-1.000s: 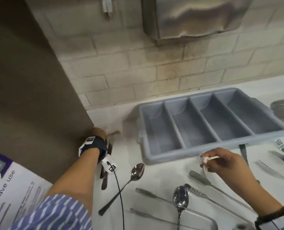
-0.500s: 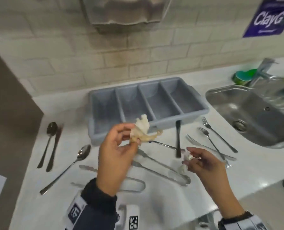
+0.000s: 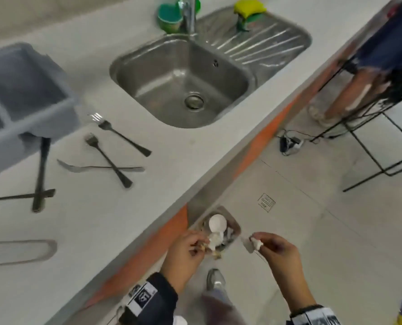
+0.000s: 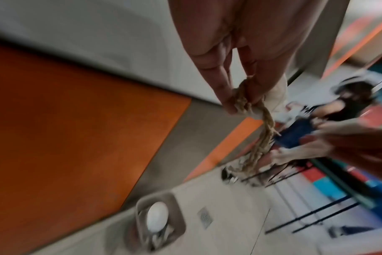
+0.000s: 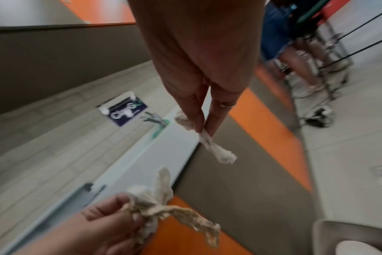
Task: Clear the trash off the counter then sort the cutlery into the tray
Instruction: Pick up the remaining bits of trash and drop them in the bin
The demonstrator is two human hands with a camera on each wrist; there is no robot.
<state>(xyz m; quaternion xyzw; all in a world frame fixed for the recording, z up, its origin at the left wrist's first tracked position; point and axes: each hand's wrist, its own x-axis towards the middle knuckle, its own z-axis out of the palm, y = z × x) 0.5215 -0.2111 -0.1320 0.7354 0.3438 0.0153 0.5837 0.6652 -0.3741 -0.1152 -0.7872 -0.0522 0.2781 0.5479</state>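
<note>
My left hand (image 3: 203, 245) pinches a crumpled brownish napkin (image 3: 213, 240) (image 4: 251, 110) just past the counter edge, above a small grey bin (image 3: 233, 223) on the floor. My right hand (image 3: 258, 243) pinches a small white paper scrap (image 5: 220, 153) beside it, to the right of the bin. The bin (image 4: 179, 207) holds a white round piece and other litter. On the white counter (image 3: 148, 184) lie forks (image 3: 118, 134), a knife (image 3: 96, 169), a dark knife (image 3: 40, 170) and tongs (image 3: 21, 252). The grey cutlery tray (image 3: 31, 123) stands at the left.
A steel sink (image 3: 172, 73) with tap, green and yellow sponges sits behind the cutlery. My shoe (image 3: 215, 279) is below the bin and a floor drain (image 3: 266, 202) lies nearby. A person on a wire-legged stool (image 3: 369, 146) is at the right.
Both hands have swung right, off the counter and down over the floor bin, each still pinching its paper. The view turned from the tray towards the sink and floor.
</note>
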